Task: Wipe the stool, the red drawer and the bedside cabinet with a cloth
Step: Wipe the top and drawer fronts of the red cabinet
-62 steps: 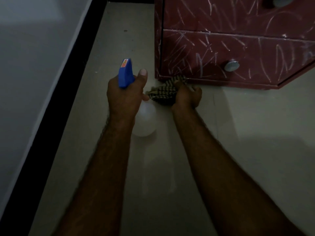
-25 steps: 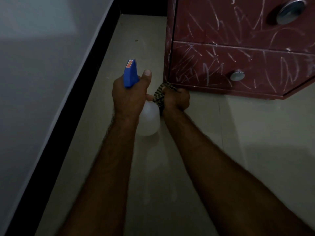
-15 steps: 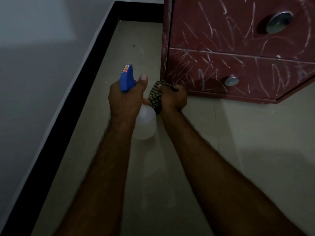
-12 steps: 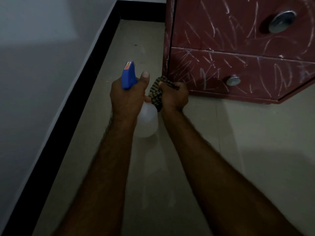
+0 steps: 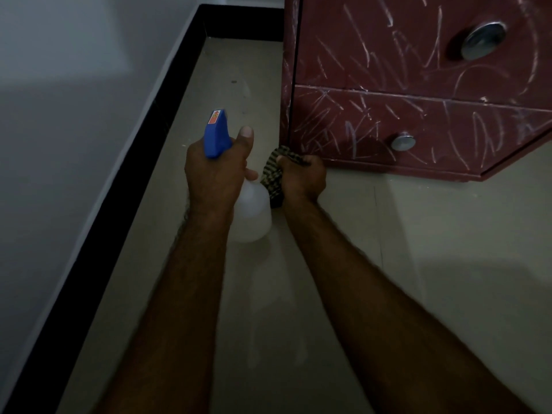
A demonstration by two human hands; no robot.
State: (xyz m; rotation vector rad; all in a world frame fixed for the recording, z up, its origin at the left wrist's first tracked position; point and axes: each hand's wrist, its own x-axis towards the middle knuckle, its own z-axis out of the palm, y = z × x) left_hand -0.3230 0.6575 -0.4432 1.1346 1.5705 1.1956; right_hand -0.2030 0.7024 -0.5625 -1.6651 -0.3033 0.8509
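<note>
cloth [image 5: 273, 174]: dark checked, bunched, gripped in right hand [image 5: 301, 177], top edge against the bottom-left front corner of the red drawer [image 5: 418, 130], low near the floor. Drawer closed, dark red front covered in pale scratch marks, round metal knob [image 5: 403, 141]. Second closed drawer above, same finish.

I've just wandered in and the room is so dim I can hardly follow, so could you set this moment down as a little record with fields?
left hand: grips a white plastic spray bottle with a blue trigger head, thumb raised
right hand: grips a bunched dark checked cloth
cloth position: at the bottom left corner of the scratched red drawer unit
drawer unit: two drawer fronts, each with a round metal knob
surroundings: pale tiled floor, black skirting, white wall
lighting: dim
</note>
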